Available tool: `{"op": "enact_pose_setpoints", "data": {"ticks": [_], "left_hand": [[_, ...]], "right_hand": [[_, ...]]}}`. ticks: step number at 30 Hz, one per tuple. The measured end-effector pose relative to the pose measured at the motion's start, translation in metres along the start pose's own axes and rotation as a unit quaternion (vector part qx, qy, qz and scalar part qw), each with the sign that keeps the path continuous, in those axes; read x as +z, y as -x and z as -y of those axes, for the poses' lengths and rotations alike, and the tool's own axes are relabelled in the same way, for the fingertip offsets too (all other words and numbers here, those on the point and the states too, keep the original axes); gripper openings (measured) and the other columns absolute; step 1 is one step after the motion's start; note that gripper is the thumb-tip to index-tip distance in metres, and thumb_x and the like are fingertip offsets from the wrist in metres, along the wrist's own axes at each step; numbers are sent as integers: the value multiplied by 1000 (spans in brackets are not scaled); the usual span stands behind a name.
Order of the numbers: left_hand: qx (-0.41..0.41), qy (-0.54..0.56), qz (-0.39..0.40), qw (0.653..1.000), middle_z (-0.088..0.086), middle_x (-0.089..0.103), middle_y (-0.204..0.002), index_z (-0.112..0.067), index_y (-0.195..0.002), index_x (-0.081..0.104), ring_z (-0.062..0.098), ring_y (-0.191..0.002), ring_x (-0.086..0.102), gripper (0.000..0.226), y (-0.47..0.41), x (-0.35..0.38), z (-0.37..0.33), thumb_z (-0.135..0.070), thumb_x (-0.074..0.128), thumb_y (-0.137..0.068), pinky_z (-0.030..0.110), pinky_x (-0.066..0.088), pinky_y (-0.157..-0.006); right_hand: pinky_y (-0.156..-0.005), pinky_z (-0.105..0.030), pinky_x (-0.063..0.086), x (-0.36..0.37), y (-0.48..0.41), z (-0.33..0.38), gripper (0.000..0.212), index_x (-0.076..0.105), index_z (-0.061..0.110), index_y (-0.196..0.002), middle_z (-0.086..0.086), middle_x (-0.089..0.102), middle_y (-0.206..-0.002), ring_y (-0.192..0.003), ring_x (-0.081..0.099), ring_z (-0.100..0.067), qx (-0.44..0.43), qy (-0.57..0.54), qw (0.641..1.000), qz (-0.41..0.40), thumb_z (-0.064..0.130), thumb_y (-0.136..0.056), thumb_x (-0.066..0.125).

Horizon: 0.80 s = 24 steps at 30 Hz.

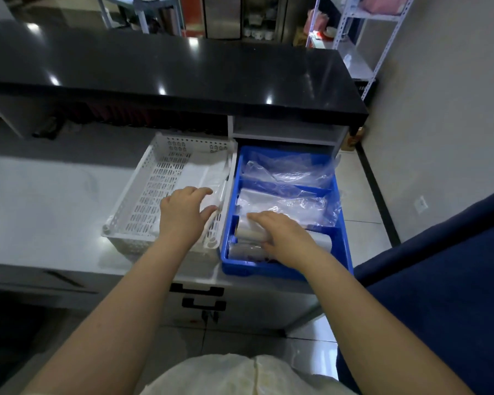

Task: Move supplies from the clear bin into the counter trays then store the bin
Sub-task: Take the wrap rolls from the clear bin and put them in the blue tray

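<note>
The person's right hand [283, 238] lies palm-down w/ fingers loosely spread over the rolls [250, 232] in the near compartment of the blue tray [343, 223]; it rests on them, not clearly gripping any. The rolls' long axis runs left-right, across the forearm, so a wrap from above looks like the natural grab. Left hand [183, 215] is in the white perforated tray [131, 195] just beside, fingers curled open around a clear plastic packet [218, 186] that leans against the tray's right wall; can't tell if it's actually pinched. Plastic bags [288, 178] fill the blue tray's middle and far compartments. The clear bin isn't in view, so which hand is nearer it can't be judged. Both trays sit on the pale counter [40, 201].
</note>
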<state>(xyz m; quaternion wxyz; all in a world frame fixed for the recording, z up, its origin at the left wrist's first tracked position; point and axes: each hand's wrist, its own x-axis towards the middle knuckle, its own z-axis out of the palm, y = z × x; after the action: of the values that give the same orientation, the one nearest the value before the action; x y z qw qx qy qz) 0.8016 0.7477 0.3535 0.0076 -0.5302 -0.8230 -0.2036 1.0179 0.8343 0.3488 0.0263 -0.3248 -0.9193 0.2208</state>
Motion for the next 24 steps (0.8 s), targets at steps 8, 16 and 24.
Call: {"op": "enact_pose_setpoints", "data": {"ticks": [8, 16, 24], "left_hand": [[-64, -2, -21, 998, -1, 66, -108, -29, -116, 64, 24, -102, 57, 31, 30, 0, 15, -38, 64, -86, 41, 37, -86], [-203, -15, -68, 977, -4, 64, -112, -33, -116, 63, 22, -109, 54, 35, 77, -25, 80, -41, 66, -82, 43, 33, -94], [-308, -109, -128, 936, -4, 63, -107, -31, -114, 63, 22, -108, 53, 37, 170, -106, 233, -43, 69, -79, 42, 32, -93]], "right_hand": [[-99, -26, 36, 17, -25, 15, 57, 44, 36, -135, 13, 50, -135, -124, 40, -12, -63, -35, 997, -7, 25, -83, 63], [-105, -36, 33, 32, -81, 118, 46, 56, 25, -129, 7, 56, -130, -124, 41, -18, -238, -5, 971, 17, 32, -85, 66], [-97, -41, 39, 119, -128, 295, 46, 61, 22, -123, 2, 59, -127, -119, 48, -25, -376, 65, 922, 69, 33, -80, 70]]}}
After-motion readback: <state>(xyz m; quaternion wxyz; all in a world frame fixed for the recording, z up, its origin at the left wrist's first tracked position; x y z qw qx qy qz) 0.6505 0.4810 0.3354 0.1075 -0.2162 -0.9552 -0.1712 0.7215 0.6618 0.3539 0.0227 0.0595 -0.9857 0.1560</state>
